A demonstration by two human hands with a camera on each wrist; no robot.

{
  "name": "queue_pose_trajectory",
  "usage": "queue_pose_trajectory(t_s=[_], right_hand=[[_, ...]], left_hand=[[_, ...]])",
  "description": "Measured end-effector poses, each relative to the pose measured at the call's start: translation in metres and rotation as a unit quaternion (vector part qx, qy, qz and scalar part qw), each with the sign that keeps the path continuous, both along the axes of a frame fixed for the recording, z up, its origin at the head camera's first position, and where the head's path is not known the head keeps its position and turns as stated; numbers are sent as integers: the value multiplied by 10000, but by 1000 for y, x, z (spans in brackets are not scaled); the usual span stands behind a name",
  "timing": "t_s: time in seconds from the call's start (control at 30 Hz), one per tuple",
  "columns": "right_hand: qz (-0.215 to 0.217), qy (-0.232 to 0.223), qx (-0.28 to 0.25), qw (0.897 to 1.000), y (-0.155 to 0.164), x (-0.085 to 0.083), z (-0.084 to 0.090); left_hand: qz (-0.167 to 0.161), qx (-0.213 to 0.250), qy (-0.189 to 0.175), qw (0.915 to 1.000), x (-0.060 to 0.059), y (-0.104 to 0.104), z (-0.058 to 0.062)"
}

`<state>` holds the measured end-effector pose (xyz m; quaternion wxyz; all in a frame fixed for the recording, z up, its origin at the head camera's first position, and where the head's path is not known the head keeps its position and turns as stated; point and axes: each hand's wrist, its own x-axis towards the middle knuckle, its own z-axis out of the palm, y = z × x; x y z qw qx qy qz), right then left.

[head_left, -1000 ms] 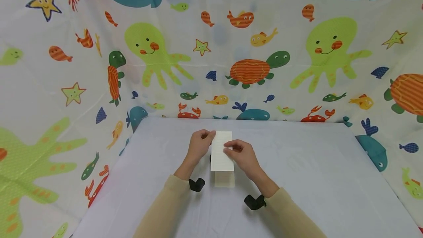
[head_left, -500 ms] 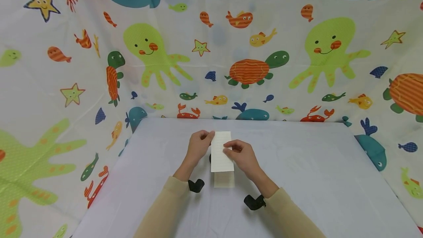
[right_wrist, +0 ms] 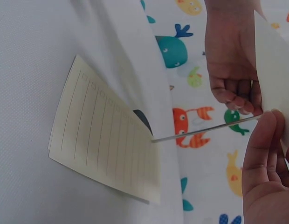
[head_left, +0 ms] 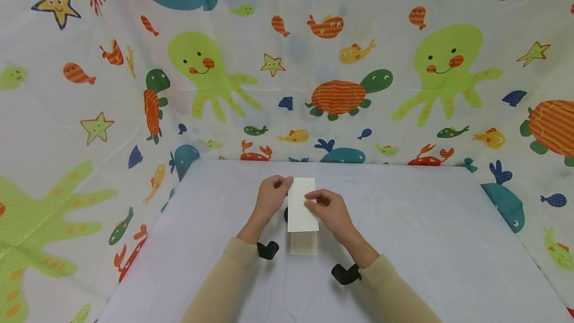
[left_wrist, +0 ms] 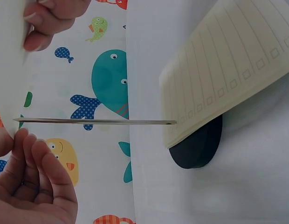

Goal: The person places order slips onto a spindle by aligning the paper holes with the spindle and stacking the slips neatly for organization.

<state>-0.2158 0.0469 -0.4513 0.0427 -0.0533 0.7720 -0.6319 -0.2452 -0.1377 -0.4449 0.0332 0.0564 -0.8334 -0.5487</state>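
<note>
Between my hands is a cream lined paper sheet [head_left: 301, 208]. My left hand [head_left: 270, 194] pinches its top left corner, and my right hand [head_left: 327, 208] pinches its right edge. Below it, partly covered in the head view, is a cream notepad [right_wrist: 105, 135] with ruled lines and small checkboxes. A thin metal rod [left_wrist: 102, 122] runs between the notepad's far edge and the sheet by my fingers. Partly hidden behind the notepad sits a rounded black base [left_wrist: 200, 144]. How rod and base join is hidden, as is the rod's upper end; it looks like a memo holder.
A white cloth covers the table [head_left: 426, 243]. Behind and to the sides hangs a curtain [head_left: 251, 83] printed with sea animals. Black devices [head_left: 268, 250] are worn at both wrists, below beige sleeves [head_left: 224, 283].
The sheet's near edge and my left hand have shifted very slightly, a little to the right since half a second ago. Both hands keep their pinch on the sheet.
</note>
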Motion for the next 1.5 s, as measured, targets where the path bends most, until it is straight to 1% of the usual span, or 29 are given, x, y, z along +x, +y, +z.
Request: queue_pose_trajectory(t_s=[0.4,0.53,0.73,0.87,0.97,1.3,1.5], right_hand=[[7,-83,-67,9999,1,0,-1],[30,-111,-76,9999,0,1,-2],[-24,-103,-49,9999,0,4,-2],[-12,-46,-49,10000,0,5,-4],[0,39,-55,10000,0,6,-6],[-33,76,-132,9999,0,7,-11],[-88,14,-82,9999,-2,7,-12]], left_hand=[[0,35,0,10000,-1,0,-2],[7,-52,-26,10000,-2,0,-3],[26,-301,25,9995,-3,2,-6],[36,-370,43,9993,-3,3,-7],[18,-418,88,9991,-3,3,-8],[-42,-492,332,9982,-1,4,-9],[-80,-582,508,9970,0,4,-9]])
